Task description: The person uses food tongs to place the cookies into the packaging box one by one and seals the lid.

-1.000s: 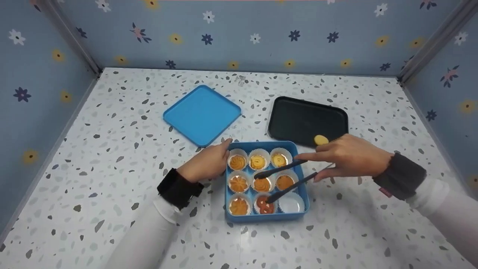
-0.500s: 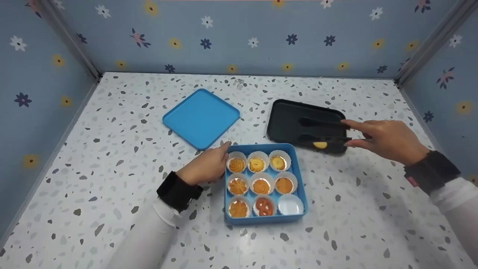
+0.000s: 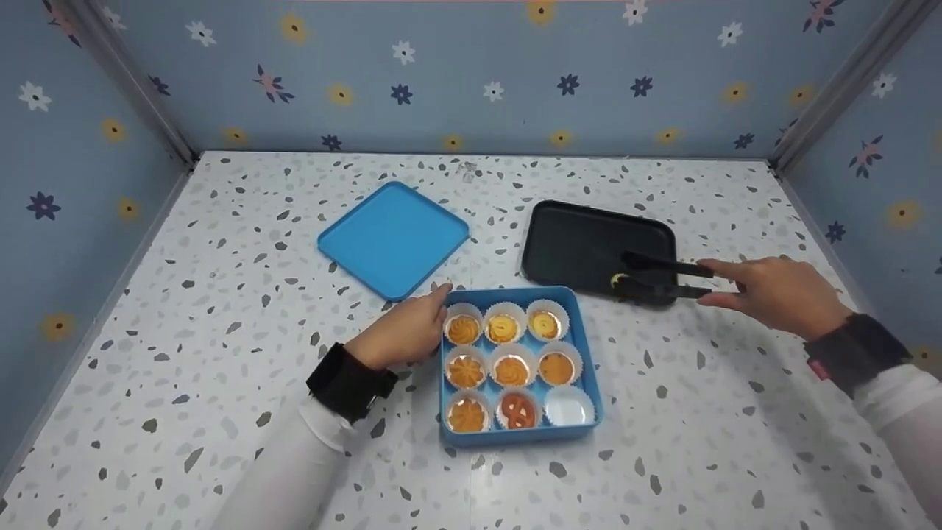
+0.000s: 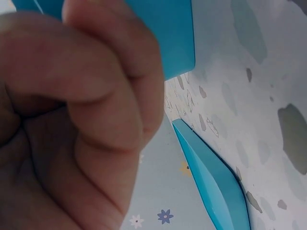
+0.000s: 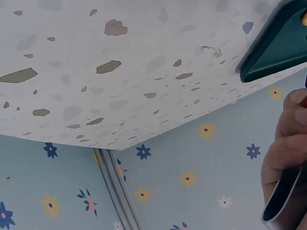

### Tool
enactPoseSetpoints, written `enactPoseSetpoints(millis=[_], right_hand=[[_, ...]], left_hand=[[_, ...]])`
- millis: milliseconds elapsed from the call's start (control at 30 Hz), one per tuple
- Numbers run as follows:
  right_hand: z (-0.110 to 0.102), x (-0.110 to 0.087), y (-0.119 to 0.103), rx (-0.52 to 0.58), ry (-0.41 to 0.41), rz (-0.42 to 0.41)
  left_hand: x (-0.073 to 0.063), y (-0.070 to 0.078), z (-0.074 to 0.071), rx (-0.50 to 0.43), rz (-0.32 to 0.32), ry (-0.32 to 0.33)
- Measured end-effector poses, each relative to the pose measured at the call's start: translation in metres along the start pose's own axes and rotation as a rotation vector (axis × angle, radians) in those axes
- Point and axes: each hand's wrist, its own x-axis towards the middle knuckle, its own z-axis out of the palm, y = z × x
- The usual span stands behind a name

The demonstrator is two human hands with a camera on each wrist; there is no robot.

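My right hand grips black tongs, their arms apart and reaching over the right end of a black tray. A small yellow cookie lies on the tray at the tips of the lower arm, mostly hidden by it. My left hand holds the left side of a blue box, thumb at the rim; its curled fingers show against the blue wall in the left wrist view. White paper cups inside hold cookies, among them a pretzel-shaped one. The front-right cup shows only its white inside.
A blue square lid lies flat behind the box, left of the black tray. Flower-patterned panels enclose the speckled white table at the back and sides.
From above the box, my right hand has moved right and back with the tongs to the black tray. The tong tips then shifted right, and one arm now covers most of the yellow cookie.
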Motion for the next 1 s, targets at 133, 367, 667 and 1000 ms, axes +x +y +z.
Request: enactPoseSetpoints(millis=[133, 367, 667, 1000], right_hand=[[0.005, 0.0, 0.002, -0.01, 0.018, 0.003], [0.006, 0.003, 0.002, -0.004, 0.027, 0.002], [-0.001, 0.012, -0.004, -0.044, 0.027, -0.011], [-0.002, 0.01, 0.001, -0.037, 0.028, 0.029]], left_hand=[[0.0, 0.001, 0.0, -0.004, -0.006, -0.003], [0.0, -0.001, 0.0, 0.03, 0.03, 0.02], [0.0, -0.001, 0.001, 0.031, 0.027, 0.023], [0.0, 0.0, 0.0, 0.0, 0.0, 0.009]])
